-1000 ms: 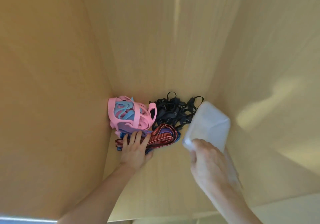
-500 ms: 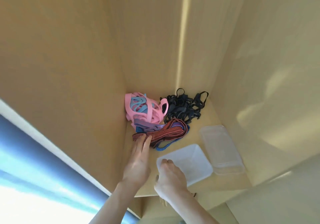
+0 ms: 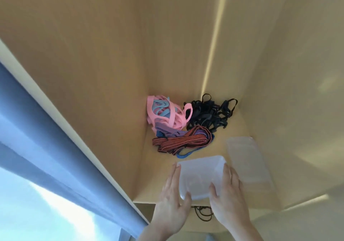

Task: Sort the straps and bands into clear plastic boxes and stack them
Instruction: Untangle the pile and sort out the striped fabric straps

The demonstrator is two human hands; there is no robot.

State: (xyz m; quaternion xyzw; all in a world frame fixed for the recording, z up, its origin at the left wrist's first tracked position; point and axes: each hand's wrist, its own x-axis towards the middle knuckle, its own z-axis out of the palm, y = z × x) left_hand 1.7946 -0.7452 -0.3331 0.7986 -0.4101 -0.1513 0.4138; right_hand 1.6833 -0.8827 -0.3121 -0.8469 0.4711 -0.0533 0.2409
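Note:
A clear plastic box (image 3: 200,175) rests near the front edge of a wooden shelf (image 3: 160,181). My left hand (image 3: 172,201) presses its left side and my right hand (image 3: 228,196) its right side, so both hold it. Right of it lies a clear lid (image 3: 245,160), flat on the shelf. At the back left corner sits a tangle of pink and light-blue bands (image 3: 165,112). Black straps (image 3: 208,114) are heaped beside it. In front of those lie red-and-black striped straps (image 3: 182,141) with purple and blue ones mixed in.
Wooden walls close the shelf on the left (image 3: 93,63), back and right. A blue curtain (image 3: 46,147) hangs at the far left with bright light below it. A black cord (image 3: 202,212) shows under the shelf's front edge.
My left hand has left the striped straps and come back to the box's left side. My right hand has shifted to the box's right side. The view has tilted left.

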